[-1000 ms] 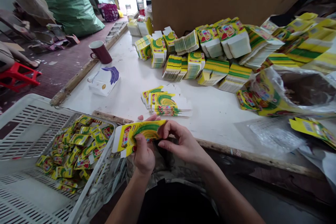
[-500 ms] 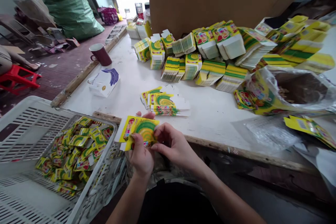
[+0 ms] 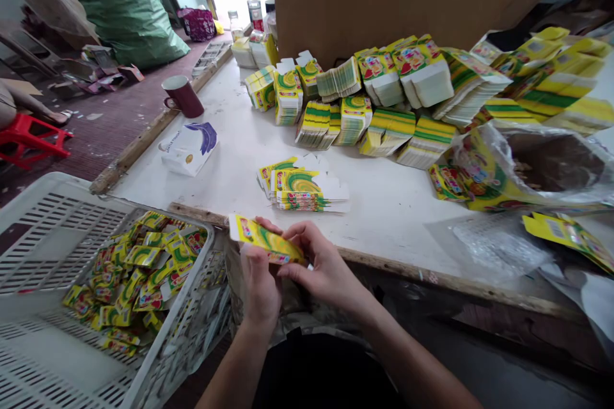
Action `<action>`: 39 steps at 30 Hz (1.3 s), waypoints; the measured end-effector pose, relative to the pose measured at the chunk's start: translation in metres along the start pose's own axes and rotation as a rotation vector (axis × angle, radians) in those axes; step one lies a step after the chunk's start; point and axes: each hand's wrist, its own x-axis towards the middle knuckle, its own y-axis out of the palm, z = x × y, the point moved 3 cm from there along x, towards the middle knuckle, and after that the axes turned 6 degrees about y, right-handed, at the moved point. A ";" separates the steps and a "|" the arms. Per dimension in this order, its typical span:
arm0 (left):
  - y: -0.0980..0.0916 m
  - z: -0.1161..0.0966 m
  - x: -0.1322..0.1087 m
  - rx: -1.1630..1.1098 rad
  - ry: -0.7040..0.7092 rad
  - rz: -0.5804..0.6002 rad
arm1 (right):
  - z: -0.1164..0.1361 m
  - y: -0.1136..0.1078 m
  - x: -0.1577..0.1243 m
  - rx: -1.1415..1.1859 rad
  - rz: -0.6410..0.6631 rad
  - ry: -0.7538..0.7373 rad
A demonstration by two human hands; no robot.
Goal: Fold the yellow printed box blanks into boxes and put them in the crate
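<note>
Yellow box: my curled left hand is gripping it, my right hand pinching its four-o'clock end (seemingly shaping it); next I'm probably needing steady pressure.

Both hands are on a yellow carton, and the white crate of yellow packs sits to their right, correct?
Wrong side: the left hand and right hand are on a yellow carton, but the white crate of yellow packs sits to their left, as the head view shows.
</note>
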 end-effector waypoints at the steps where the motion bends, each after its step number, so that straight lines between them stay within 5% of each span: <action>1: -0.001 0.000 0.001 0.023 0.015 0.041 | 0.000 -0.005 0.003 0.033 -0.036 -0.003; 8: -0.017 -0.001 0.013 0.123 0.079 0.018 | 0.009 -0.037 0.006 -0.108 -0.205 -0.112; 12: -0.019 -0.033 0.021 0.196 0.223 0.247 | 0.026 -0.053 -0.002 -0.634 -0.300 -0.433; 17: -0.009 -0.040 0.014 0.789 0.166 0.678 | 0.028 -0.035 -0.016 -0.951 -0.022 -0.652; 19: -0.005 -0.028 0.008 0.931 0.135 0.768 | 0.025 -0.032 -0.020 -0.808 -0.157 -0.605; 22: -0.003 -0.016 0.002 1.044 0.274 0.657 | 0.013 -0.034 -0.020 -0.341 -0.407 -0.384; 27: -0.003 -0.007 -0.010 1.039 0.493 0.648 | -0.005 -0.014 -0.007 0.326 -0.035 0.104; 30: -0.001 -0.006 -0.013 1.036 0.519 0.730 | -0.001 -0.012 -0.007 0.281 -0.016 0.139; 34: 0.001 -0.006 -0.009 1.016 0.343 0.783 | 0.004 -0.018 -0.011 0.165 0.065 0.018; 37: 0.003 -0.002 -0.005 0.998 0.227 0.827 | 0.002 -0.021 -0.014 -0.132 0.079 -0.139; 39: 0.003 0.002 -0.002 1.006 0.290 0.832 | 0.000 -0.020 -0.014 -0.327 0.060 -0.217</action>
